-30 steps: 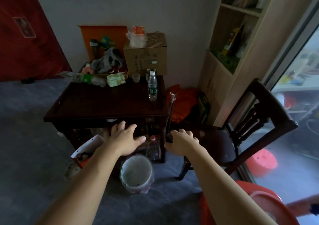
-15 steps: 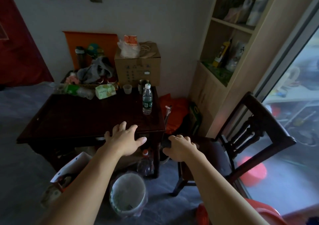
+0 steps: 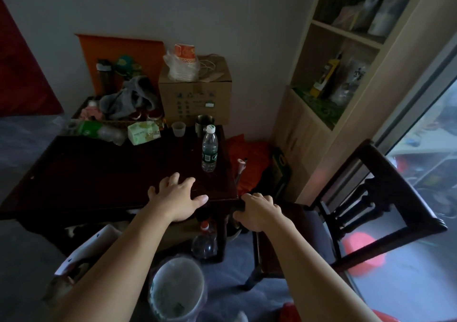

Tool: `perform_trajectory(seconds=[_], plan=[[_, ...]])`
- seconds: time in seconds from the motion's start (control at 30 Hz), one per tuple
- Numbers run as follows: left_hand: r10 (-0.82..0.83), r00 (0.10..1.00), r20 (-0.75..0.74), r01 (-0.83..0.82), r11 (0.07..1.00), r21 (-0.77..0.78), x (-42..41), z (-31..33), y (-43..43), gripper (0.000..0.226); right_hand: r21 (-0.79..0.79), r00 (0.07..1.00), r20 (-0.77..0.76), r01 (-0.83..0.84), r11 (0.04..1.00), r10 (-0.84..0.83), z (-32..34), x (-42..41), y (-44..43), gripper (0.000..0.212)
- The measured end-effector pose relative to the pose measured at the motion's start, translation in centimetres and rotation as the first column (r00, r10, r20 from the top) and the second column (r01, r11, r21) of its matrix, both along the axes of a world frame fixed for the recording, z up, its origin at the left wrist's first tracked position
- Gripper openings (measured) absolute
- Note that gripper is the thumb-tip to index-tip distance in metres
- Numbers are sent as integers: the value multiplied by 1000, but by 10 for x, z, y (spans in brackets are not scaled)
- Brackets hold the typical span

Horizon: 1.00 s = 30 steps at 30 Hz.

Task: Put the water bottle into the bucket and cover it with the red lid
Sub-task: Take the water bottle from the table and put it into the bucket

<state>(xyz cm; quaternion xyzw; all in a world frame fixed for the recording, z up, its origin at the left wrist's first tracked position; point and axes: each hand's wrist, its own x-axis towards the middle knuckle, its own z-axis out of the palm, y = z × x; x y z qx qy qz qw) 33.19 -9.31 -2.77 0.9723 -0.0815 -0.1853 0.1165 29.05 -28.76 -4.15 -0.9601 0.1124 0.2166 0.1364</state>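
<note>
Both hands nearer table edge [image 3: 217,199], water bottle [image 3: 209,148] upright ahead, left hand [image 3: 178,198] fingers spread, right hand [image 3: 259,210] fingers curled empty.

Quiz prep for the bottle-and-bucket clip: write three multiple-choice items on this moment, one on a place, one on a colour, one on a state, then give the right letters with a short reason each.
1. Where does the upright water bottle stand?
A. on the dark table, near its right edge
B. on the chair seat
C. inside the lined bin on the floor

2. What colour is that bottle's cap?
A. red
B. white
C. blue

3. What is the left hand doing?
A. gripping the bottle
B. holding a lid
C. open and empty, fingers spread over the table's near edge

Answers:
1 A, the bottle stands on the tabletop in front of the metal cup.
2 B, the cap is white; the red cap belongs to another bottle under the table.
3 C, nothing is in the hand and the bottle stands apart beyond it.
</note>
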Motion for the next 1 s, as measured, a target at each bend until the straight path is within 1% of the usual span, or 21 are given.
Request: perform_trajectory(seconds=[0.13, 0.3, 0.57, 0.67, 0.73, 0.8, 0.87, 1.0], plan=[[39, 999, -21, -39, 999, -7, 34, -10, -11, 70, 34, 999, -2, -45, 998, 45, -12, 43, -11, 55], [97, 995, -27, -97, 995, -1, 87, -19, -30, 71, 32, 996, -21, -84, 996, 85, -22, 105, -29, 57], [179, 984, 9, -179, 984, -24, 161, -36, -64, 72, 13, 988, -5, -151, 988, 152, -33, 189, -68, 60], [228, 973, 34, -227, 973, -43, 181, -45, -66, 72, 37, 986, -2, -167, 985, 167, -39, 216, -72, 54], [251, 967, 45, -248, 967, -61, 193, -52, -66, 73, 67, 986, -2, -169, 983, 169, -43, 230, -68, 55], [279, 959, 48, -272, 956, -111, 207, -60, -65, 74, 100, 986, 13, -167, 981, 166, -48, 245, -62, 57], [308, 951, 29, -297, 934, -200, 221, -70, -61, 76, 136, 988, 40, -150, 979, 146, -52, 260, -55, 57], [309, 950, -29, -299, 884, -358, 248, -92, -53, 82, 232, 995, 85, -73, 970, 54, -59, 285, -44, 55]])
